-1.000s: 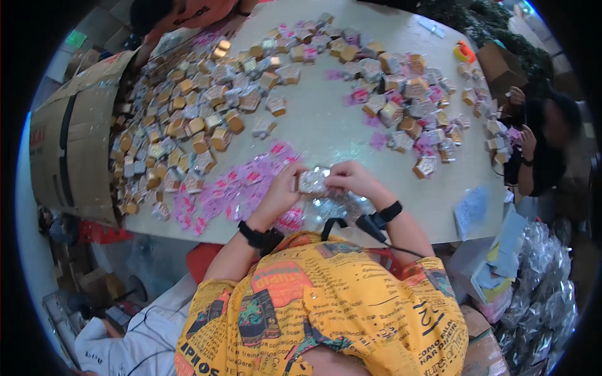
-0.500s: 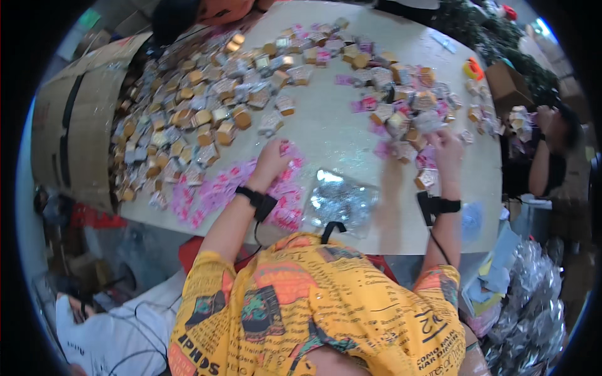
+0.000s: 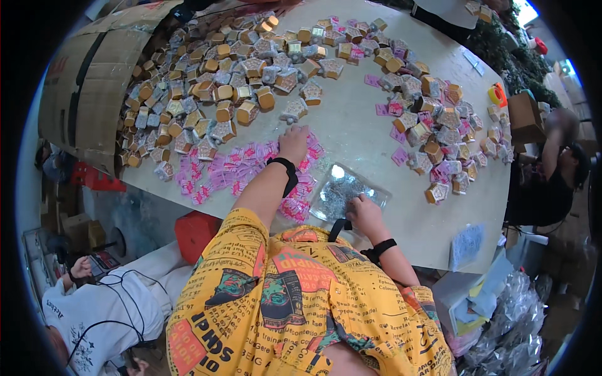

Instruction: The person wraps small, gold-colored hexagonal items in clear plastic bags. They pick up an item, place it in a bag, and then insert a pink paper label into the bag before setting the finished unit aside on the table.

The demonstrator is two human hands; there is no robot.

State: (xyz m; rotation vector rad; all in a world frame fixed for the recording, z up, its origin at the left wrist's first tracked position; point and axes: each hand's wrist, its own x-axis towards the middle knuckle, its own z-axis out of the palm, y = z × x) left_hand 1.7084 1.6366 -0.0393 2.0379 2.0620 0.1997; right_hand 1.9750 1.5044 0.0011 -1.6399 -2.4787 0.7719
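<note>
My left hand (image 3: 293, 143) rests with curled fingers at the right end of a strip of small pink printed cards (image 3: 232, 164); what its fingertips hold is hidden. Close to my body, my right hand (image 3: 367, 216) reaches over the near right side of a shallow clear tray (image 3: 320, 210) of small silvery pieces. Its fingers are drawn together among the pieces, and anything between them is too small to name. Beyond my left hand lies a heap of wrapped, gold-sided blocks (image 3: 248, 113). Some blocks have patterned tops.
A second group of wrapped blocks (image 3: 448, 119), mixed with pink cards, covers the right of the table. A large cardboard box (image 3: 75, 94) lies at the left edge. A clear plastic bag (image 3: 468, 245) sits at the near right corner. Other people are at the left, right and far side.
My right hand has left the block group on the right and come back to the clear tray. My left hand stays at the pink cards. The view has shifted.
</note>
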